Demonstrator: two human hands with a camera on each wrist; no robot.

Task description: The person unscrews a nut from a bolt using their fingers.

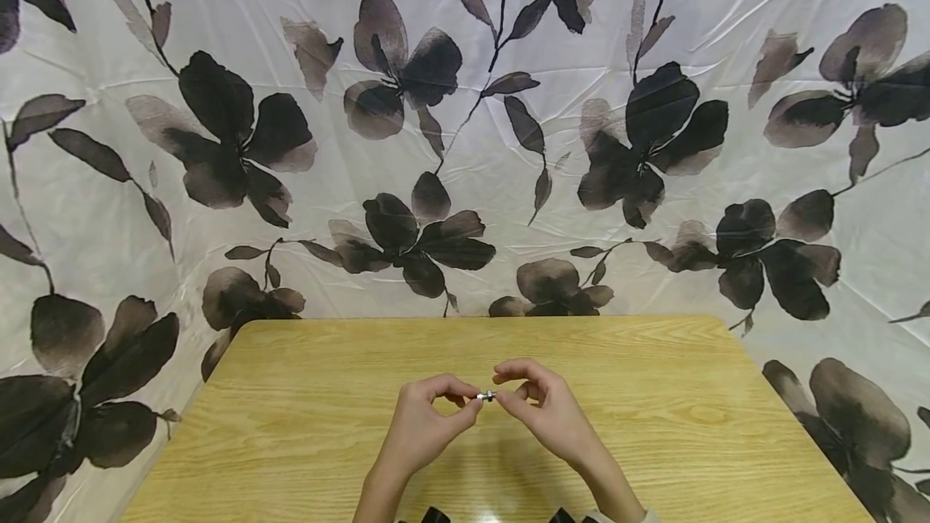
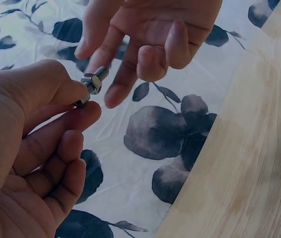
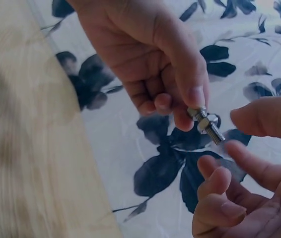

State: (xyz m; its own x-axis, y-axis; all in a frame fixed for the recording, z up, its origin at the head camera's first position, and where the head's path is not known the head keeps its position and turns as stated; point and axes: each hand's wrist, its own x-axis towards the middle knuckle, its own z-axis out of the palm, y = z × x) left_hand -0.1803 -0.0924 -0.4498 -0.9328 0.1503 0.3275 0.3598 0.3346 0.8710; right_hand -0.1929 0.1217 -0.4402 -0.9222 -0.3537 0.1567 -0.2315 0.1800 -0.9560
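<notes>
A small metal bolt (image 3: 216, 135) is pinched by its head end between the thumb and forefinger of my left hand (image 1: 429, 418). Its threaded end points toward my right hand (image 1: 546, 410). Partway along the thread sits a hex nut (image 3: 207, 123), with bare thread showing past it. My right hand's thumb and fingers are spread around the free end. In the right wrist view a gap shows between them and the bolt. The left wrist view shows the nut (image 2: 93, 83) just beyond my left thumb tip; the bolt's head is mostly covered there.
Both hands are above a light wood-grain table (image 1: 305, 361) with rounded far corners. Behind it and at the sides hangs a white cloth (image 1: 538, 184) printed with dark flowers. Small black objects (image 1: 436, 515) show at the bottom edge of the head view.
</notes>
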